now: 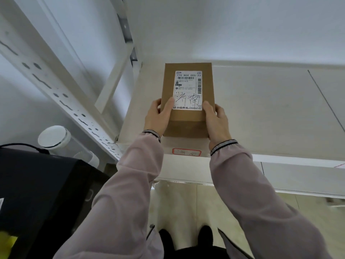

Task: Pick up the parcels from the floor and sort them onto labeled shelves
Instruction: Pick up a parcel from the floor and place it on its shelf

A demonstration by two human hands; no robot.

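Fingers of the left hand (158, 116) curl round the left side of a brown cardboard parcel (187, 98), thumb lying on its top beside the white shipping label (188, 90). The right hand (216, 121) grips the right side likewise, thumb on top. Both arms, in pale pink sleeves (130, 184), reach forward. The parcel sits at the left end of a white shelf (270, 113), above a red-bordered tag (186, 152) on the shelf's front edge. The tag's handwriting is blurred; the fingertips under the parcel are hidden.

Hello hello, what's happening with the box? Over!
Left hand and right hand grip brown cardboard parcel. Parcel on white metal shelf, above red-bordered label. Nothing blocking.
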